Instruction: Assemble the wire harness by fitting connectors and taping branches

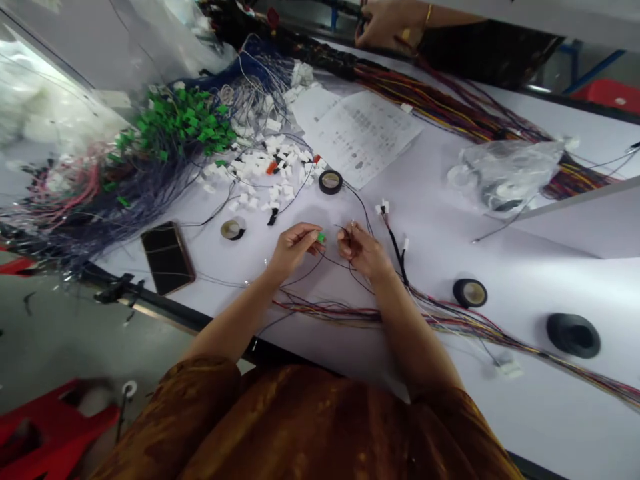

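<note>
Between thumb and fingers, my left hand point(296, 248) pinches a small green connector point(321, 237) with a dark wire trailing from it. A short way to its right, my right hand point(364, 249) is closed on a thin dark wire point(343, 228); a tiny pale tip shows above its fingers. The two hands are apart over the white table point(320, 208). Below them runs a bundle of coloured wires point(340, 313), passing under my right forearm. Just right of my right hand, a branch of that harness ends in small white connectors point(383, 208).
Green connectors point(185, 123) on wires and loose white connectors point(260, 167) lie at the left. Tape rolls point(331, 182) point(470, 293), a phone point(168, 259), printed sheets point(363, 133) and a plastic bag point(510, 170) surround the work. Another person's hand point(393, 21) is across the table.
</note>
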The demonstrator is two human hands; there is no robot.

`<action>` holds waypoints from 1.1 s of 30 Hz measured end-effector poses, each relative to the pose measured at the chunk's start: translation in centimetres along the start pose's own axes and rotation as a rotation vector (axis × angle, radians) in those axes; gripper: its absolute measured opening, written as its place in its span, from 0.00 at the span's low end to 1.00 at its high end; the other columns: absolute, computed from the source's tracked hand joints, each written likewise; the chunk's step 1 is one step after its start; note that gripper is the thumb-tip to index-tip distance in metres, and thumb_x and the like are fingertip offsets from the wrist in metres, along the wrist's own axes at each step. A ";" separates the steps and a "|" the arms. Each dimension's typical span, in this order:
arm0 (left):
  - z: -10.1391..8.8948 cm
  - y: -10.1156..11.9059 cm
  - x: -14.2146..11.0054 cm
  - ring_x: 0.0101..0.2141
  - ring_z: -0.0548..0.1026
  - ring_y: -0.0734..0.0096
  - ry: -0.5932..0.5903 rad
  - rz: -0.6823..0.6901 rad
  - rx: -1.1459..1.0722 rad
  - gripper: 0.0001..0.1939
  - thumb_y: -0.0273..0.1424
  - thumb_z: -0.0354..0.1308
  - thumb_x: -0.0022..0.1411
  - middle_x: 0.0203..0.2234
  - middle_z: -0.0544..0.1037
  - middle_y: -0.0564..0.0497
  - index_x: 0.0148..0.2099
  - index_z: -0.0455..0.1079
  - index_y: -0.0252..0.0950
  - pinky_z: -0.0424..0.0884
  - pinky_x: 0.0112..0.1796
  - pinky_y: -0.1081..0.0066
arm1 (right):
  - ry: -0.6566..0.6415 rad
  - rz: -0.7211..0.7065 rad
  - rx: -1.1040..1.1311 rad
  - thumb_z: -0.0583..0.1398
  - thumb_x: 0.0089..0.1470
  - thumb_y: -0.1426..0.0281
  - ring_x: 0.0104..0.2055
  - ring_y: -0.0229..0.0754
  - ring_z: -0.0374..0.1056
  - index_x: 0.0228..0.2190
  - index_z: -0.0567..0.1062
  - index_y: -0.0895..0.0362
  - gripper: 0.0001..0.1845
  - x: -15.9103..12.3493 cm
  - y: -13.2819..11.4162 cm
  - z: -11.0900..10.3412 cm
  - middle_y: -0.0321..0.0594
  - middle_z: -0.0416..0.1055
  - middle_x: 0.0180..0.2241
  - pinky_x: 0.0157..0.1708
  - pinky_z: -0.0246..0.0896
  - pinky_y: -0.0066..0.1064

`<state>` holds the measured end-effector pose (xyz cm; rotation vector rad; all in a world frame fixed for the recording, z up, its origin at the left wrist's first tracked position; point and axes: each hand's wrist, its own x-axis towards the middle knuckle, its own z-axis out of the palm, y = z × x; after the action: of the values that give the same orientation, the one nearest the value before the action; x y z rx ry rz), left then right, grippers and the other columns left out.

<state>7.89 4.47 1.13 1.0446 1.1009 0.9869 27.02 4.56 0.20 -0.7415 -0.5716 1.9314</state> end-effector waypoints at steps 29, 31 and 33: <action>-1.5 -0.7 0.4 0.16 0.67 0.82 -0.036 -0.251 -0.011 0.08 0.33 0.65 0.56 0.19 0.72 0.55 0.32 0.72 0.33 0.62 0.18 0.80 | -0.199 -0.362 -1.153 0.53 0.61 0.70 0.30 0.35 0.57 0.25 0.65 0.55 0.12 -0.4 1.0 0.8 0.32 0.60 0.25 0.34 0.54 0.29; -1.3 -0.7 0.2 0.16 0.66 0.82 -0.037 -0.238 0.038 0.08 0.33 0.64 0.57 0.19 0.72 0.55 0.30 0.72 0.33 0.62 0.17 0.79 | -0.238 -0.368 -1.211 0.53 0.62 0.70 0.31 0.36 0.58 0.25 0.64 0.54 0.12 -0.4 1.0 0.6 0.33 0.61 0.26 0.35 0.54 0.29; -1.2 -0.7 0.0 0.16 0.66 0.81 -0.034 -0.197 0.098 0.08 0.32 0.63 0.57 0.18 0.71 0.55 0.29 0.71 0.34 0.62 0.17 0.79 | -0.244 -0.382 -1.279 0.53 0.63 0.70 0.32 0.37 0.59 0.26 0.64 0.54 0.12 -0.4 1.3 0.5 0.34 0.62 0.27 0.37 0.55 0.30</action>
<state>6.81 4.52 0.32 1.0060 1.2090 0.7617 25.99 3.53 -0.19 -1.0278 -2.0052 1.1302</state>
